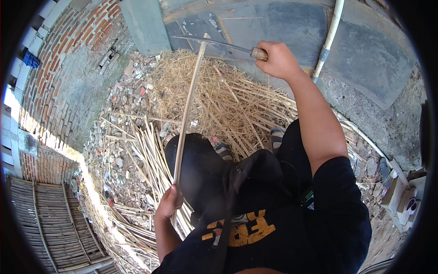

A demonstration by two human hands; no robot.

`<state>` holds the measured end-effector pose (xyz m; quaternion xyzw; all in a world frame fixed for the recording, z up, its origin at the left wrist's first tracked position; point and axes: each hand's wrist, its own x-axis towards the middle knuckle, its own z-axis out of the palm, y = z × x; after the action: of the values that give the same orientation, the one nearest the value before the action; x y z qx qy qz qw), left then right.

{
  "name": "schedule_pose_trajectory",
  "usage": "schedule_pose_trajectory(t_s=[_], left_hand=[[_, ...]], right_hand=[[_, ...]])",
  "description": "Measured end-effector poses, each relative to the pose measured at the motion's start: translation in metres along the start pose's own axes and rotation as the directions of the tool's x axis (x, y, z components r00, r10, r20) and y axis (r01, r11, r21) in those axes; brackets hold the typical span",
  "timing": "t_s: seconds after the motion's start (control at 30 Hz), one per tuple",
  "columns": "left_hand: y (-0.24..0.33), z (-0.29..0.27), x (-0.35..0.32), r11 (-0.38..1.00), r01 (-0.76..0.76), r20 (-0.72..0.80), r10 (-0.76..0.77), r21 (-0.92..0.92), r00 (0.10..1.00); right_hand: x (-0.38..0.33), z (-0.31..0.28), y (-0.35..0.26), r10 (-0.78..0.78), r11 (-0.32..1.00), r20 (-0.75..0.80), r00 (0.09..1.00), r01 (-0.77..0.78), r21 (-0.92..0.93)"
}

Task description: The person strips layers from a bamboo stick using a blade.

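My left hand [169,201] is closed around the lower part of a long, pale bamboo strip [188,105], which slants up and away from me past my left knee. My right hand [279,59] grips the wooden handle of a long-bladed knife [228,44], held out ahead of me. Its thin dark blade points left and meets the strip close to the strip's far end. Whether the edge has cut into the bamboo is too small to tell. More split bamboo strips [155,160] lie in a bundle beside my left leg.
A heap of bamboo shavings [205,86] covers the ground before my feet. Rubble [118,137] spreads to the left, below a brick wall [68,50]. Grey panels [273,23] and a white pipe [329,36] stand ahead. A slatted bamboo panel [50,219] is at lower left.
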<state>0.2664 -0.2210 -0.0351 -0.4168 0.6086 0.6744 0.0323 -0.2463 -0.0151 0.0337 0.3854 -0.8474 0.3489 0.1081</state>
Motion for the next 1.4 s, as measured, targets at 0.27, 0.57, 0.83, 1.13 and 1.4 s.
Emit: schedule_pose_trajectory(t_s=[0.27, 0.57, 0.83, 1.13, 1.4], left_hand=[[-0.001, -0.003, 0.003, 0.977, 0.018, -0.09, 0.002, 0.214, 0.996], [-0.001, 0.004, 0.002, 0.955, -0.123, -0.084, 0.151, 0.269, 0.985], [-0.002, -0.008, -0.002, 0.946, -0.078, -0.142, 0.128, 0.313, 0.982], [0.013, 0.024, -0.015, 0.482, -0.011, -0.28, 0.526, 0.876, 0.803], [0.012, 0.037, -0.008, 0.643, -0.07, -0.364, 0.516, 0.762, 0.775]], right_hand=[[-0.01, 0.005, -0.04, -0.192, 0.949, 0.133, 0.972, 0.218, -0.226], [-0.019, 0.025, -0.056, -0.006, 0.98, 0.455, 0.891, 0.095, -0.172], [-0.026, 0.037, -0.056, -0.06, 0.983, 0.566, 0.822, 0.146, -0.108], [-0.024, 0.033, -0.057, 0.027, 0.967, 0.588, 0.809, 0.128, -0.22], [-0.04, 0.055, -0.079, -0.066, 0.978, 0.579, 0.813, 0.166, -0.122]])
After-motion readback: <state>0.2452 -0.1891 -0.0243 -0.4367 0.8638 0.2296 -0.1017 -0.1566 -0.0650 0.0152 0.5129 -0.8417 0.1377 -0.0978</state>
